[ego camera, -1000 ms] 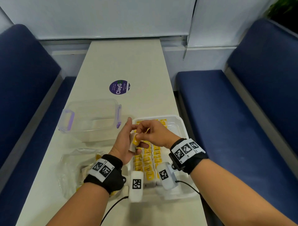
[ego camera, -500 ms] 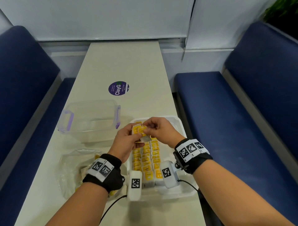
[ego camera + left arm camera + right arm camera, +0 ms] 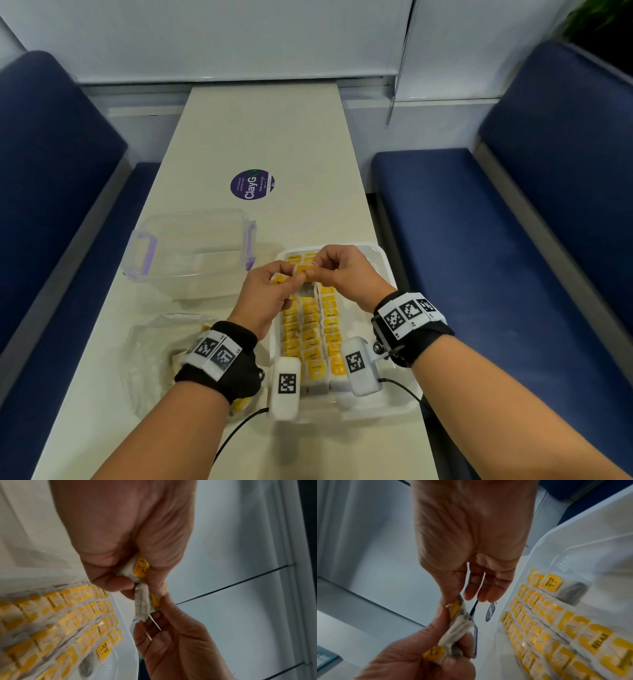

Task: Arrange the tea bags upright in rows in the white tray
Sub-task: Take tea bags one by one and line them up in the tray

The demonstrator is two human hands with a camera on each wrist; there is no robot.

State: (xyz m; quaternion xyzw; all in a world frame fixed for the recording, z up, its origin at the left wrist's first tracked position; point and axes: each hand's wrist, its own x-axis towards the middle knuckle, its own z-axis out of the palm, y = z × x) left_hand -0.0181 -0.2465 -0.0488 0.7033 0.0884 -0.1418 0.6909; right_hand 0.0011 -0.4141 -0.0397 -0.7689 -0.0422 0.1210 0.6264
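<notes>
Tea bags (image 3: 303,269) now pinched between left hand (image 3: 265,296) and right hand (image 3: 339,270), farther over tray (image 3: 383,255).

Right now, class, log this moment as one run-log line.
left hand: grips yellow-tagged tea bags | right hand: pinches one tea bag | white plastic tray: rows partly filled
</notes>
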